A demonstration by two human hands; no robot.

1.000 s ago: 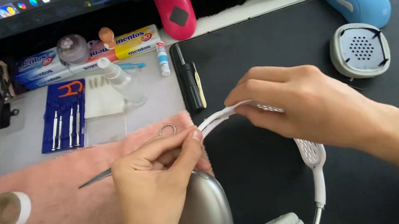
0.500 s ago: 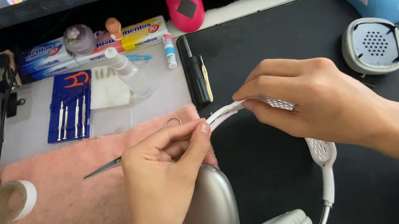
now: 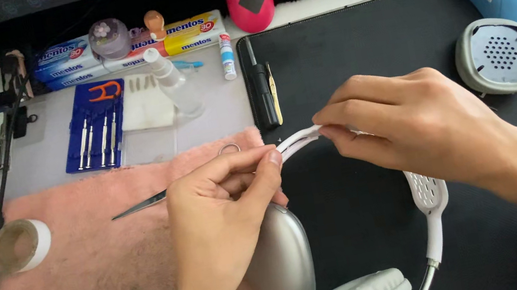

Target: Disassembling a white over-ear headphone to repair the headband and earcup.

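Head view: my left hand (image 3: pixel 220 208) pinches the white headphone band (image 3: pixel 297 142), metal tweezers (image 3: pixel 141 204) poking out beneath; my right hand (image 3: pixel 411 128) clamps the same band. The silver earcup (image 3: pixel 282 257) rests on the pink towel (image 3: pixel 84 282).

Both hands pinch the white headband (image 3: pixel 300 139) of silver headphones (image 3: pixel 278 255): the left hand (image 3: pixel 223 208) also holds tweezers (image 3: pixel 138 205) over a pink towel (image 3: pixel 84 282), the right hand (image 3: pixel 411 128) over a black mat (image 3: pixel 361 42), a detached ear pad (image 3: pixel 496 55) far right
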